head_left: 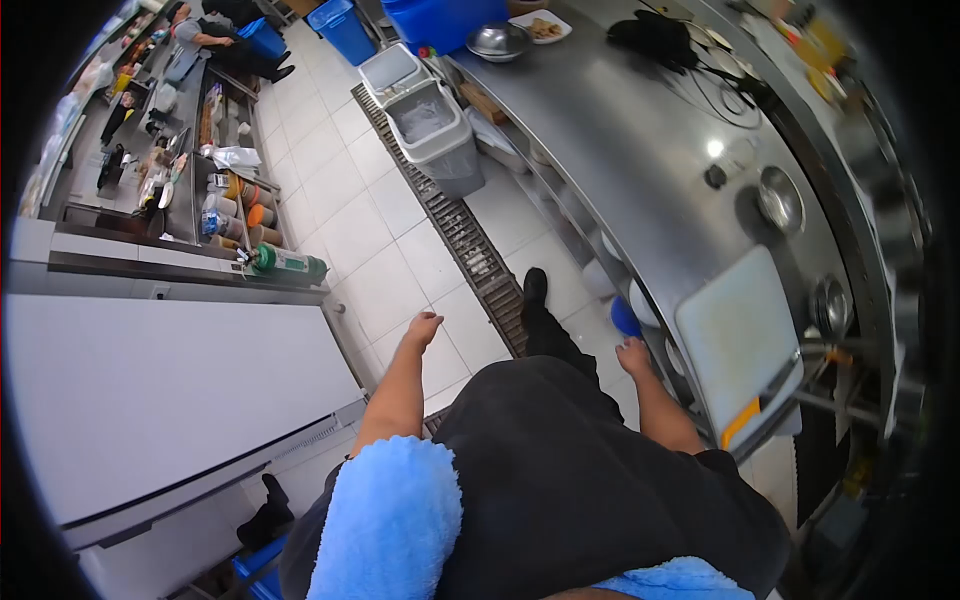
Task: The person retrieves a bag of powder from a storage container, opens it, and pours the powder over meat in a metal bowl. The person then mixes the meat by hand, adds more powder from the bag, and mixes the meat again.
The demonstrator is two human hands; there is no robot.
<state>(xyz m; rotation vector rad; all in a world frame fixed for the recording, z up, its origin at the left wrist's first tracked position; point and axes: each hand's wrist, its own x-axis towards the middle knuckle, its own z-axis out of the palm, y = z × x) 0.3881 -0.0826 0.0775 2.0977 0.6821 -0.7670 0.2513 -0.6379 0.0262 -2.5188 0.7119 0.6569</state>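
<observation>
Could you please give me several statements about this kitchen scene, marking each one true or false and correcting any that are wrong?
1. The left hand and the right hand are touching. False: they are well apart, on either side of the body.
2. A cutting board lies on the metal counter. True.
3. The bin's top is covered. False: the bin is open, showing a clear liner.
4. A plate of food sits near a metal bowl. True.
5. The fluffy towel is red. False: the towel is blue.
</observation>
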